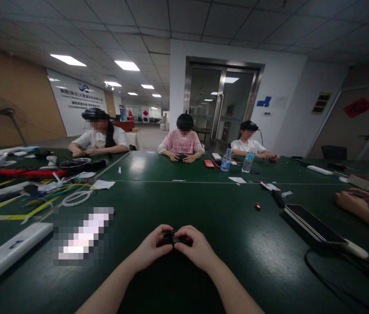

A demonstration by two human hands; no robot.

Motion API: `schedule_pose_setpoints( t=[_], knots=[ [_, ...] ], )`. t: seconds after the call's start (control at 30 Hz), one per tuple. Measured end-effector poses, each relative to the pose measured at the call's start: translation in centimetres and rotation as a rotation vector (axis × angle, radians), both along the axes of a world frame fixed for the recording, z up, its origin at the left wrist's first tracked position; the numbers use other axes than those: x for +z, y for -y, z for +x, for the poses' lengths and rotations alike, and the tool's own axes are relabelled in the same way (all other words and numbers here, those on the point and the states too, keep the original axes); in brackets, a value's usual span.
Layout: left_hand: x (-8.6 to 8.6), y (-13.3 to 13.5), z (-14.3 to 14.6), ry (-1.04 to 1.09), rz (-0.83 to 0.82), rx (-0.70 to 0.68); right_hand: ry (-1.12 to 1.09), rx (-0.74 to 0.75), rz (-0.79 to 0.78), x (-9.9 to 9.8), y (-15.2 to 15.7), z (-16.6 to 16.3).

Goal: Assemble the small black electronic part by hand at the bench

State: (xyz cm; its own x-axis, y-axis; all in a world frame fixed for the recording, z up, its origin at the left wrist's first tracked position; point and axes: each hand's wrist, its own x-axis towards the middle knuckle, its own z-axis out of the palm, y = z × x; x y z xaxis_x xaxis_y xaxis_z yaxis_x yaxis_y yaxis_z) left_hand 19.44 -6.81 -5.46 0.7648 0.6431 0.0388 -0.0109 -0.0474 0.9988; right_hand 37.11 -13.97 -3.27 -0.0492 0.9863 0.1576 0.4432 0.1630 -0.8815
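Both my hands meet just above the near middle of the dark green table (145, 196). Between them is a small black object (172, 237), its kind too dark and too covered by fingers to make out. My left hand (153, 246) pinches its left side between thumb and fingers. On the other side, my right hand (192, 246) grips it the same way, thumb towards me. The two thumbs almost touch in front of it.
Left of my hands lie a blurred-out bright rectangle (86, 233), a long white device (10, 255) and a coiled white cable (77, 198). To the right are a phone-like black slab (315, 222) and a small red item (257, 206). Two bottles (226, 160) and several seated people surround the table.
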Motion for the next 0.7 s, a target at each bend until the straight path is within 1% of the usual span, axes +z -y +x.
schedule_pose_setpoints(
  t=[0.3, 0.5, 0.7],
  knots=[
    [-0.08, 0.02, -0.21, 0.019, -0.048, -0.017, -0.006, -0.007, -0.003, -0.25, -0.06, 0.12],
    [0.09, 0.07, -0.18, -0.005, -0.003, -0.008, -0.002, -0.010, -0.002, -0.31, -0.06, 0.08],
    [0.05, -0.06, -0.20, 0.007, -0.020, -0.036, 0.026, -0.014, 0.007, -0.38, -0.13, 0.12]
  ],
)
